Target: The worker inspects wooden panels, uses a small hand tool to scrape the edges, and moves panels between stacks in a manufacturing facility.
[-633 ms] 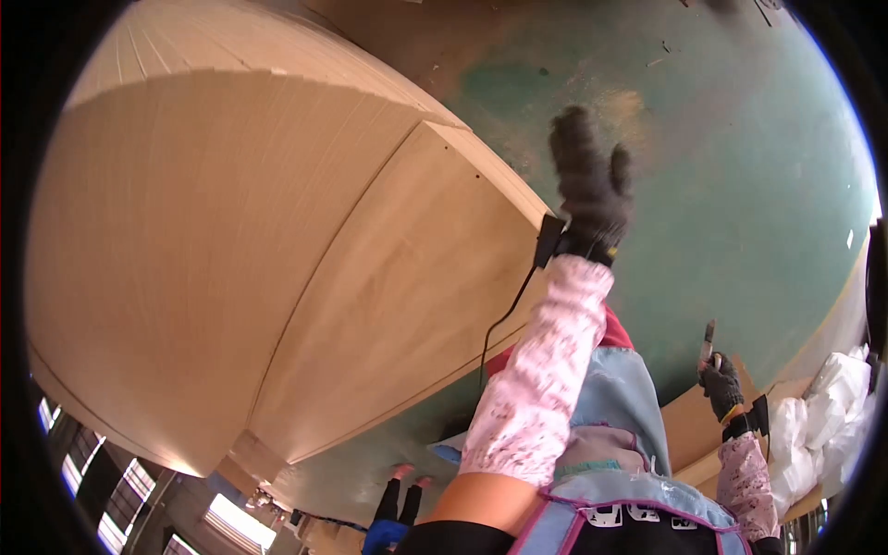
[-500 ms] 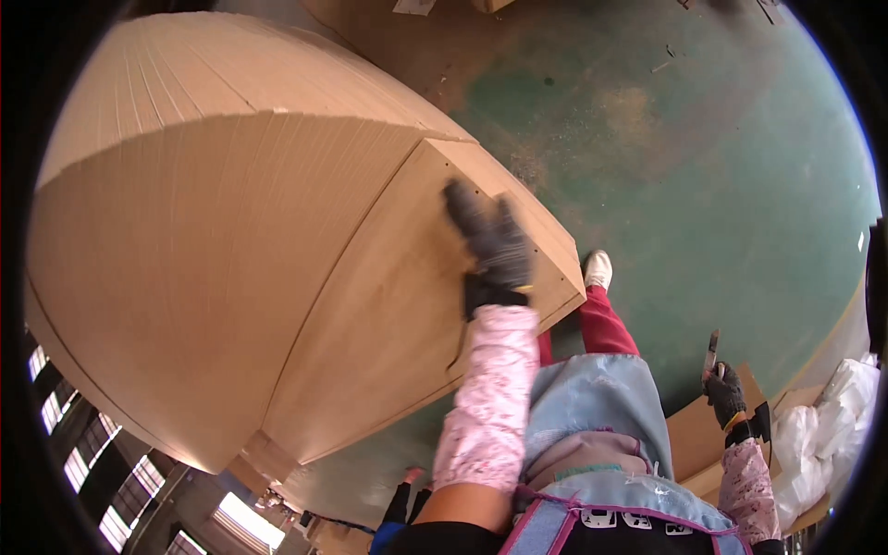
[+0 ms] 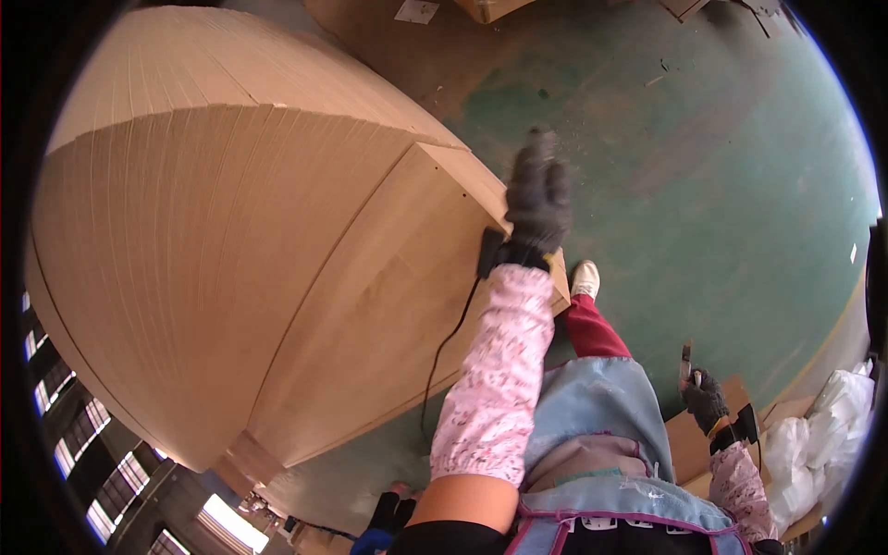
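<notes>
My left hand [image 3: 539, 196], in a dark grey glove, is at the right edge of a stack of wooden boards [image 3: 213, 240]. It looks empty, its fingers stretched out and slightly blurred. The nearest board [image 3: 370, 287] is a smooth light-brown panel with small holes near its edge. Whether the hand touches this edge I cannot tell. Low on the right, away from the stack, my right hand [image 3: 706, 400] is closed in a matching glove around a knife-like tool [image 3: 685, 359]. Its flat, narrow blade points up; the handle is mostly hidden.
Green floor [image 3: 712, 203] stretches to the right of the stack. Beside my right arm are a cardboard box [image 3: 698, 444] and white plastic wrapping [image 3: 814, 444]. A black cord [image 3: 439, 370] hangs from my left wrist. Another person's legs [image 3: 393, 509] show at the bottom.
My left hand has moved from over the panel's face to the right, to its edge. My right hand, with the blade, has shifted slightly left. The view has shifted a little.
</notes>
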`<action>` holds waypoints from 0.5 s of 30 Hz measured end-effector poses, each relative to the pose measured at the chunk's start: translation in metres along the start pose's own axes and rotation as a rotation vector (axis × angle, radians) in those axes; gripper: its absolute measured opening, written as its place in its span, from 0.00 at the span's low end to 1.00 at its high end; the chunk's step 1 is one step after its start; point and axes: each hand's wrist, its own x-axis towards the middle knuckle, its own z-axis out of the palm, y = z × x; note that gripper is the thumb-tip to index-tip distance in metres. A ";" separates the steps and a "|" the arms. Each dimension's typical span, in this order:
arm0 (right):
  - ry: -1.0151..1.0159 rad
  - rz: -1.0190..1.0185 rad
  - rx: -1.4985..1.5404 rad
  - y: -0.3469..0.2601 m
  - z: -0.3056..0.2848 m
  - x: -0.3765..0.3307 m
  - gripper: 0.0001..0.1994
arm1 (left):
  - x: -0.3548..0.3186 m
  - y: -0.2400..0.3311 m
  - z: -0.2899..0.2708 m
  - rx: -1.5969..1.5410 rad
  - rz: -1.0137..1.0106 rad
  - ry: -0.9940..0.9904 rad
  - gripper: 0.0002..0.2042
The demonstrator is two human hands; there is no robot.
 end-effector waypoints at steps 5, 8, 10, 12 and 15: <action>-0.008 -0.043 -0.118 0.010 -0.011 0.006 0.06 | -0.075 -0.038 -0.156 0.691 -0.161 0.294 0.26; -0.020 -0.024 -0.224 0.005 -0.008 0.001 0.07 | -0.096 -0.042 -0.199 1.013 -0.584 0.411 0.26; -0.030 -0.003 -0.219 0.002 -0.011 0.002 0.07 | -0.102 -0.037 -0.164 1.127 -0.425 0.319 0.27; -0.052 -0.026 -0.241 0.006 -0.008 0.003 0.07 | -0.116 -0.023 -0.082 0.994 -0.113 0.089 0.24; -0.112 -0.090 -0.357 -0.018 0.009 -0.005 0.06 | -0.188 0.000 0.036 1.121 0.605 -0.604 0.21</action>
